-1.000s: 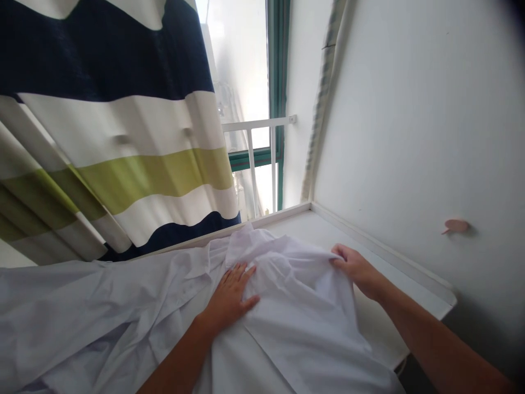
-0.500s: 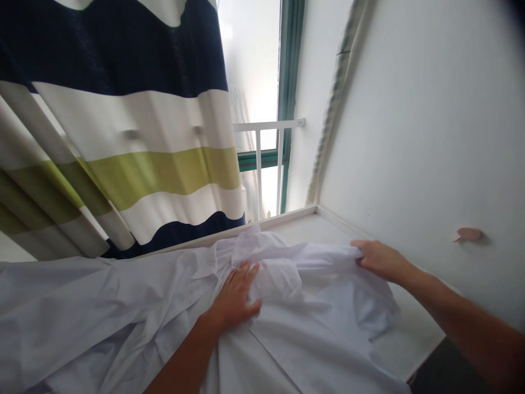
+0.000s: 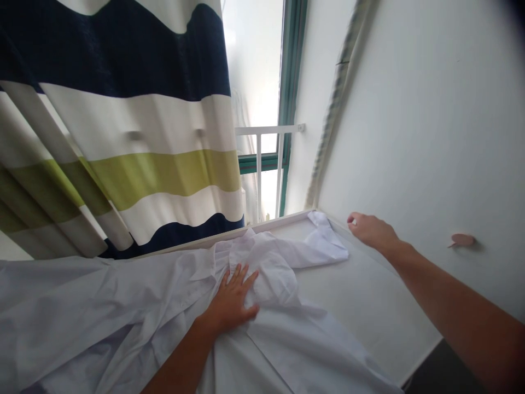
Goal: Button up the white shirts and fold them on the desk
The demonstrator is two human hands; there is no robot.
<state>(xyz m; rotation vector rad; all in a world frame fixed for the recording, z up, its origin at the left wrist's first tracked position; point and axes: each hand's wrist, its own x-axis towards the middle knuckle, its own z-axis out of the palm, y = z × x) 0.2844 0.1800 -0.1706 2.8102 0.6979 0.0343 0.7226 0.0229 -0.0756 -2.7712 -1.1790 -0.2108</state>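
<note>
A white garment (image 3: 262,350), a shirt or coat, lies rumpled across a white surface. My left hand (image 3: 233,301) rests flat on it, open with fingers spread, pressing near its gathered upper part. One sleeve (image 3: 318,249) stretches right from there, its end bent back toward the rear corner of the surface. My right hand (image 3: 371,230) is to the right of that sleeve, apart from the cloth and close to the wall. Its fingers are curled together, and I see no cloth in them.
The white surface (image 3: 369,306) has a raised rim (image 3: 283,220) at the back. Behind it hang a striped curtain (image 3: 164,169) and a white railing (image 3: 258,164) before a green-framed window. A pink hook (image 3: 462,239) sits on the right wall (image 3: 430,137).
My right hand has let go of the sleeve and moved slightly up. The sleeve has dropped and now lies toward the back corner. My left hand stays nearly in place.
</note>
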